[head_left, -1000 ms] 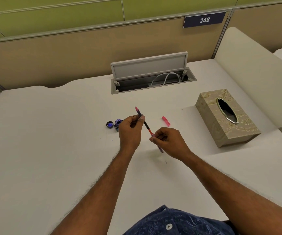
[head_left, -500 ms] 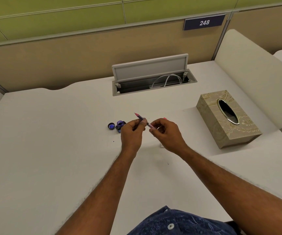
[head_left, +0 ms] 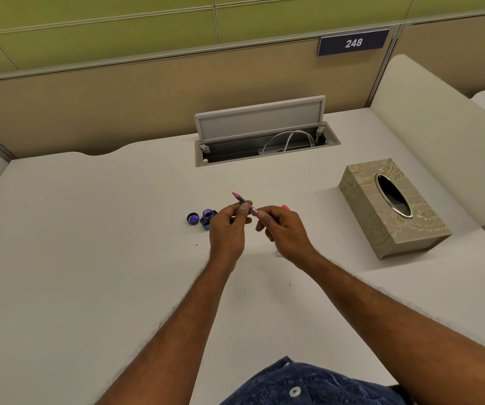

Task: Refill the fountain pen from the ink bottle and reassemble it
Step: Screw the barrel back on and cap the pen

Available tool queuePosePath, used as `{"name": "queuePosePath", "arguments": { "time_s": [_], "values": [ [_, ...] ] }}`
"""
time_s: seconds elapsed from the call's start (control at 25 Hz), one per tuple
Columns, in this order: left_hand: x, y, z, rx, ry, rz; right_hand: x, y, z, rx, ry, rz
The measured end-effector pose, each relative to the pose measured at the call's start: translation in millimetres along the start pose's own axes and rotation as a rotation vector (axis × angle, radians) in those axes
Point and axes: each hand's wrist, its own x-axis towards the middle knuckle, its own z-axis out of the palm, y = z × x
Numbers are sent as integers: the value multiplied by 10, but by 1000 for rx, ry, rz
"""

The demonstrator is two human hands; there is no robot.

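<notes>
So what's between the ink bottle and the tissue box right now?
In the head view, both hands, left hand and right hand, holding the pen.

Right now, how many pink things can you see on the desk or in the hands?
2: the pen held between both hands, and a pink piece peeking out behind the right hand. More may be hidden.

Left hand [head_left: 227,229], right hand [head_left: 282,229], both pinched
</notes>
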Motion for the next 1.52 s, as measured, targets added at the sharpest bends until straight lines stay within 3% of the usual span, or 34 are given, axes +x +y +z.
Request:
{"name": "queuePosePath", "arguments": {
  "time_s": [0.28, 0.52, 0.72, 1.0, 1.2, 1.52],
  "values": [
    [10, -31, -36, -24, -4, -1, -15, 41, 56, 4, 41, 65],
    [46, -63, -59, -16, -25, -4, -37, 35, 91, 222, -49, 176],
    [29, -66, -59, -39, -2, -18, -43, 104, 119, 78, 22, 102],
    [33, -46, -52, -7, -7, -3, -63, 43, 127, 191, 20, 172],
    [51, -58, -48, -22, 0, -7, -70, 64, 91, 26, 58, 94],
    [54, -34, -41, 6, 3, 18, -87, 0, 101, 79, 36, 106]
  ]
}}
